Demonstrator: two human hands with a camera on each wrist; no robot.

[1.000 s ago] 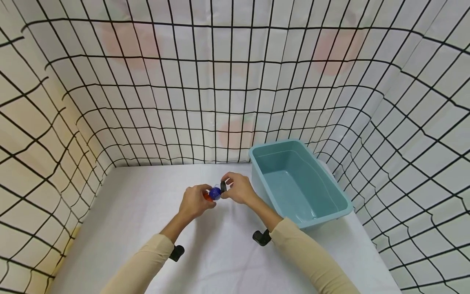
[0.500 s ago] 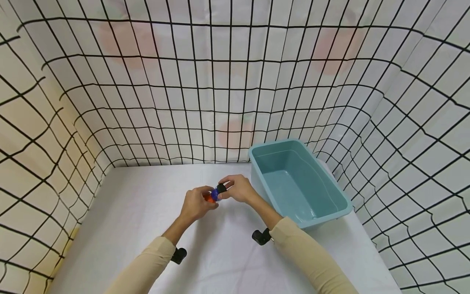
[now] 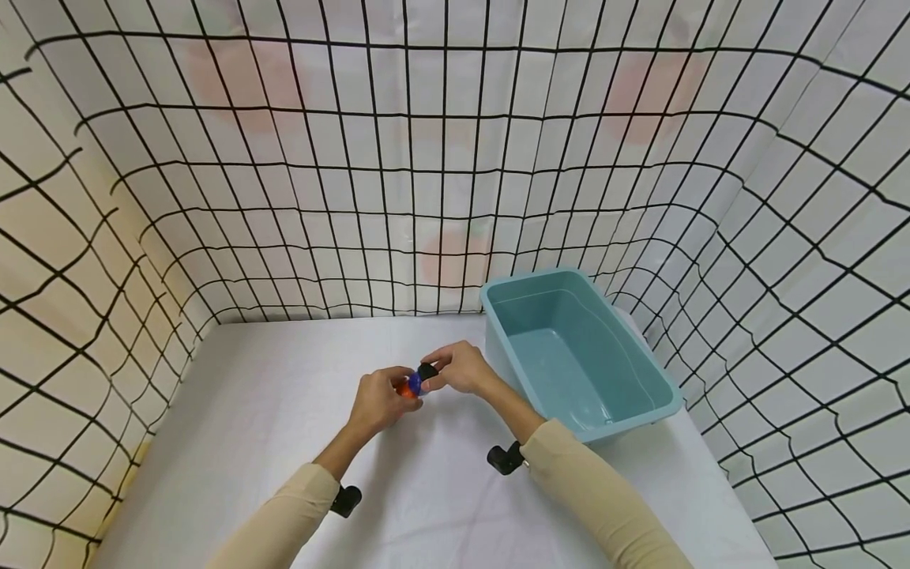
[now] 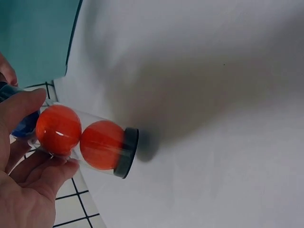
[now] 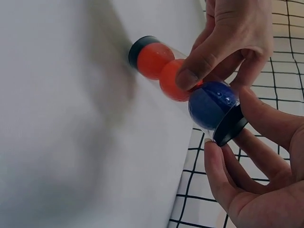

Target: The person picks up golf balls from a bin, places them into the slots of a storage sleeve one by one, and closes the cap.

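A clear plastic tube holds two orange balls and one blue ball, with a black cap at its far end. My left hand grips the tube around its middle, thumb and fingers on opposite sides. At the blue ball's end my right hand pinches a second black cap between thumb and fingers. That cap sits tilted against the tube's mouth; whether it is fully seated I cannot tell. Both hands hold the tube above the white table.
A light blue plastic tub stands at the right of the white table, close to my right forearm. Black netting rises along the back and both sides. A black wrist camera hangs at each wrist.
My right hand has brought the black cap from beside the tube's open end onto it, moving slightly left and down. The left hand still grips the tube and has shifted very little.
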